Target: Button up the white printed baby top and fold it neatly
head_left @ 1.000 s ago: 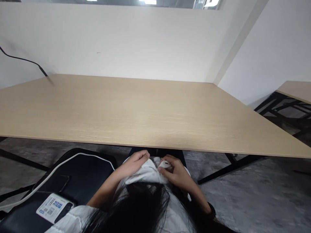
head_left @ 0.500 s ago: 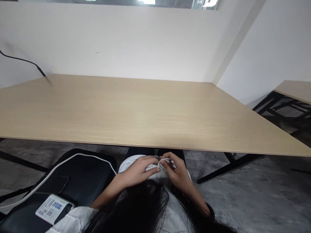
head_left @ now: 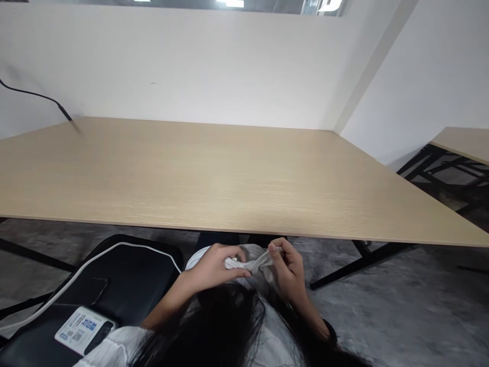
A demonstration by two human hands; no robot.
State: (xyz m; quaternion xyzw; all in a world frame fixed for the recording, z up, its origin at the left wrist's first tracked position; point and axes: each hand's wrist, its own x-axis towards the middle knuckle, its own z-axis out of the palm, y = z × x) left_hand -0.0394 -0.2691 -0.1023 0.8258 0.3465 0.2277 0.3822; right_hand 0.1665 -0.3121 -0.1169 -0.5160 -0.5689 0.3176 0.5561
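Observation:
Over my lap, just below the table's front edge, both hands are on the white shirt (head_left: 252,265) I am wearing. My left hand (head_left: 216,265) grips a gathered edge of it between thumb and fingers, and a small pale spot like a button shows near the fingertips. Level with it, my right hand (head_left: 288,267) is closed in a pinch on another part of the same cloth. Between the two hands the fabric is stretched and twisted into a narrow band. Dark hair covers the lower part of the shirt.
A light wooden table (head_left: 229,173) spans the view in front of me. At my left stands a black chair (head_left: 141,285) with a white cable (head_left: 103,253) and a white labelled device (head_left: 82,329) on it. A black cable (head_left: 42,96) hangs at the far left.
My hands have moved apart, the right one shifting to the right with its pinch of cloth. The fabric between them is now pulled longer. Chair and table are unchanged.

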